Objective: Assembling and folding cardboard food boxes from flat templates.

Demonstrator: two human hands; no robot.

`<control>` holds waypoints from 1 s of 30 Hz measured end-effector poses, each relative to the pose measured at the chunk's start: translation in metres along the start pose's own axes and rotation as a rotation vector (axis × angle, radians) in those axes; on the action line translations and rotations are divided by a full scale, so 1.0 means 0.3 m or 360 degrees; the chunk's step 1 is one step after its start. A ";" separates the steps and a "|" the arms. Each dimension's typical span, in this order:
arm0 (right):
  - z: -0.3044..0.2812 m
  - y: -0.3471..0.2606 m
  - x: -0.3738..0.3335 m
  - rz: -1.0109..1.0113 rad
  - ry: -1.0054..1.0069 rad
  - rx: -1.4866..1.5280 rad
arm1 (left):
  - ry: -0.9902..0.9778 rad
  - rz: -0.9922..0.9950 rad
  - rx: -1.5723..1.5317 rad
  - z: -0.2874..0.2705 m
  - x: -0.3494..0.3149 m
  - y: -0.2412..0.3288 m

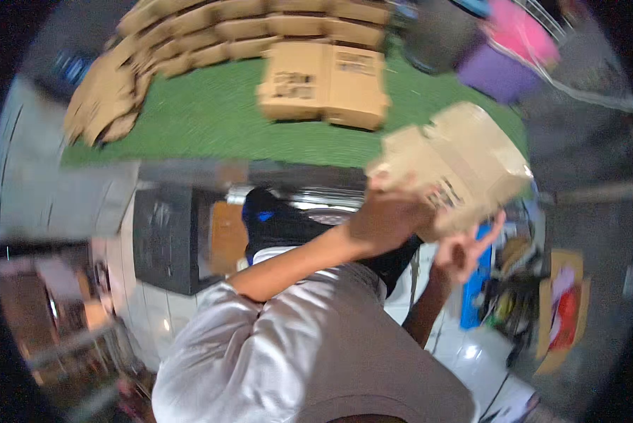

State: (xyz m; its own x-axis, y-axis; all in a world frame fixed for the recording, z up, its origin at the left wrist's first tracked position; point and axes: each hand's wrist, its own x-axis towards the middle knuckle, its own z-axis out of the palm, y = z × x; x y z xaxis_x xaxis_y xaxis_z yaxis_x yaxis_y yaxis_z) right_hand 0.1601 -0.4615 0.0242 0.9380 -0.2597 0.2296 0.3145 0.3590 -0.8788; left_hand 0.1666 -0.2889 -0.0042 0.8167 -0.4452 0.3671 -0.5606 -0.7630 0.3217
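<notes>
An unfolded brown cardboard box (471, 158) with dark print is held up at a tilt, over the right end of the green-covered table. My left hand (394, 220) is closed on its near left edge; motion blurs the fingertips there. Just below the cardboard's near right corner is my right hand (464, 254), its fingers apart with one stretched out. Whether that hand touches the cardboard I cannot tell. Two folded boxes (295, 84) sit side by side on the green cover, ahead of my hands.
Rows of closed brown boxes (242, 32) stand at the table's back. Flat cardboard pieces (108, 95) lie at its left end on the green cover (196, 127). A dark bin (439, 35) and a purple tub (503, 67) stand back right. A black cabinet (165, 240) is at left.
</notes>
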 end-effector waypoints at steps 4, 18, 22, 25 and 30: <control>-0.022 0.017 -0.045 -0.0231 -0.0323 -0.0360 | 0.0175 -0.0231 -0.0608 -0.122 0.081 0.012; -0.024 -0.039 -0.058 -0.0602 0.0013 -0.1230 | -0.0209 0.0392 -0.0443 -0.144 0.179 0.081; -0.047 -0.020 -0.061 -0.0582 0.0159 -0.1000 | -0.0199 0.0323 -0.0964 -0.149 0.197 0.082; -0.058 -0.047 -0.063 -0.0553 0.0143 -0.0994 | -0.0312 0.0406 -0.1093 -0.155 0.204 0.078; -0.088 -0.061 -0.065 -0.0359 -0.0064 -0.0552 | -0.0153 0.0372 -0.0722 -0.141 0.195 0.137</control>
State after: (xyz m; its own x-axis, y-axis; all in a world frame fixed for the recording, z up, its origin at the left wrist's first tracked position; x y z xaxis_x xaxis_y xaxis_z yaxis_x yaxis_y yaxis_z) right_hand 0.1321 -0.4866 0.0249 0.8583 -0.2598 0.4426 0.4514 -0.0282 -0.8919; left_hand 0.1856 -0.3266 0.0675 0.6596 -0.6368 0.3991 -0.7148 -0.3676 0.5948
